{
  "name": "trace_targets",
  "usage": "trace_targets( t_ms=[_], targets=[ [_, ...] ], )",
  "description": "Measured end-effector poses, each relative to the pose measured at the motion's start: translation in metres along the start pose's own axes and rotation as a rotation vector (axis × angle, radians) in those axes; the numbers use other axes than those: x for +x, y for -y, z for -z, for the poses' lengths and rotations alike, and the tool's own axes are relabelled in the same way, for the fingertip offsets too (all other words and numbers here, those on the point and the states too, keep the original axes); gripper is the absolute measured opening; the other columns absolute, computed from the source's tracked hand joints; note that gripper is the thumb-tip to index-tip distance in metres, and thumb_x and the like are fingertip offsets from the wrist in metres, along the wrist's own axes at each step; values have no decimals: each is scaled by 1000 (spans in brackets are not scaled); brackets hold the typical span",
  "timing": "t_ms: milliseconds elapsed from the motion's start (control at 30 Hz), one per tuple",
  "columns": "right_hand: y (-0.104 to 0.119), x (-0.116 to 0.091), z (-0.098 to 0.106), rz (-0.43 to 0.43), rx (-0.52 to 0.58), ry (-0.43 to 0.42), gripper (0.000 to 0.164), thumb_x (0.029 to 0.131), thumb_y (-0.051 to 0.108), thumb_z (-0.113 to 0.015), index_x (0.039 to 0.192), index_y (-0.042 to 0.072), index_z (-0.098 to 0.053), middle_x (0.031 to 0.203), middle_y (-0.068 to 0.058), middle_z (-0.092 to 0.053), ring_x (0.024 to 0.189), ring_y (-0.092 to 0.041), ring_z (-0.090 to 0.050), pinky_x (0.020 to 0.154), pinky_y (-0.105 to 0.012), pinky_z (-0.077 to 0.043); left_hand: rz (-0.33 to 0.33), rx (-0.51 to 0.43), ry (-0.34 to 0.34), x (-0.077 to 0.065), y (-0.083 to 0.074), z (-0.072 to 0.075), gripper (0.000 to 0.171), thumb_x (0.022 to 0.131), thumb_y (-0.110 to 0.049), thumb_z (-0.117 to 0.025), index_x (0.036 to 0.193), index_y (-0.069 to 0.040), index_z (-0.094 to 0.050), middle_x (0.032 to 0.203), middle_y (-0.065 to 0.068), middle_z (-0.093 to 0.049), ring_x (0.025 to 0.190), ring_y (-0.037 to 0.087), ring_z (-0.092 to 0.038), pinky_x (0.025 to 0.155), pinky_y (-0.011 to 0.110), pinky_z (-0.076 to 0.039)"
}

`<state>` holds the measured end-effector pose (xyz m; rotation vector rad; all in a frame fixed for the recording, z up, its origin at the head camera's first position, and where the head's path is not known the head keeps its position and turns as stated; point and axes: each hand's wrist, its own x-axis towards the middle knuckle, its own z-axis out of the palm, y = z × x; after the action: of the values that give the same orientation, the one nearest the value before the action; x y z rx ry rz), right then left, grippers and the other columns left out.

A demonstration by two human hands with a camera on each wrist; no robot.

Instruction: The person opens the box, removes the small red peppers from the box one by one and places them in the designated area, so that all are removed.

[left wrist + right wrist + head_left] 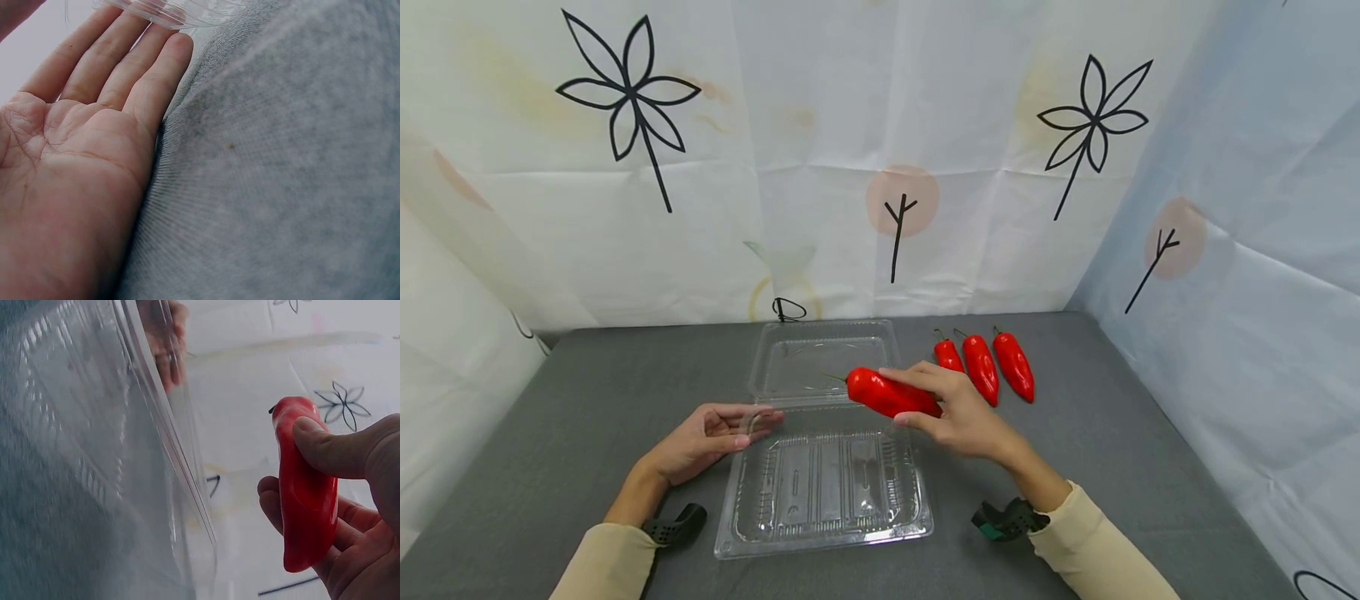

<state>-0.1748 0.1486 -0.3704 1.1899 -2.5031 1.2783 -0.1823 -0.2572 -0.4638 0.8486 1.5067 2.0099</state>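
Observation:
My right hand (pixel 958 408) holds a red pepper (pixel 887 393) between thumb and fingers, above the back right part of a clear plastic clamshell box (pixel 831 479). In the right wrist view the pepper (pixel 306 494) hangs lengthwise in the grip, its dark stem at the far end. My left hand (pixel 711 437) is at the box's back left corner. The left wrist view shows its fingers (pixel 150 75) extended, their tips at the clear plastic (pixel 169 9). The box lies opened, its lid (pixel 827 358) folded back behind the base. No pepper lies in the base.
Three more red peppers, a small one (pixel 949 355), a middle one (pixel 981 369) and a right one (pixel 1014 365), lie on the grey tabletop (pixel 1097 467) at the back right. Behind the table hangs a white patterned cloth (pixel 820 167); another cloth (pixel 1262 292) borders the right side.

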Motion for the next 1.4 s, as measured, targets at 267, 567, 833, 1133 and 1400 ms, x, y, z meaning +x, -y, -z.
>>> trace_targets(
  t_ms=[267,567,833,1133,1400],
  targets=[
    [-16,-11,22,-58,-20,-127,59,85,6,-82,140,8,-62,129,-8,-67,108,-25,-61,83,-41,-60,5,1,-4,0,-1,-2,48,99,15,-47,146,19,-36,148,25,-48,139,27,-47,112,37,-41],
    [-37,-26,42,-152,65,-244,59,87,-1,-78,142,2,-58,127,-19,-64,105,-35,-67,83,-24,-58,4,-2,-5,0,-1,-2,48,99,14,-48,145,19,-37,148,25,-49,139,27,-48,112,37,-41],
    [-56,-36,55,-224,123,-317,56,90,-3,-74,143,-1,-56,136,-26,-56,116,-44,-62,84,-17,-55,3,6,-5,0,2,1,47,99,14,-48,145,18,-39,148,26,-49,139,28,-48,112,38,-41],
    [-70,-48,69,-360,85,-434,56,92,5,-75,144,1,-56,138,-24,-58,112,-30,-65,80,-15,-55,1,20,4,1,3,3,47,99,14,-48,145,20,-37,148,27,-48,139,29,-47,113,39,-40],
    [-89,-61,85,-515,83,-543,58,96,17,-73,147,1,-52,135,-26,-58,101,6,-60,80,-11,-53,5,25,-3,0,0,1,48,100,13,-49,146,19,-37,149,26,-48,139,29,-47,113,39,-40]
  ],
)
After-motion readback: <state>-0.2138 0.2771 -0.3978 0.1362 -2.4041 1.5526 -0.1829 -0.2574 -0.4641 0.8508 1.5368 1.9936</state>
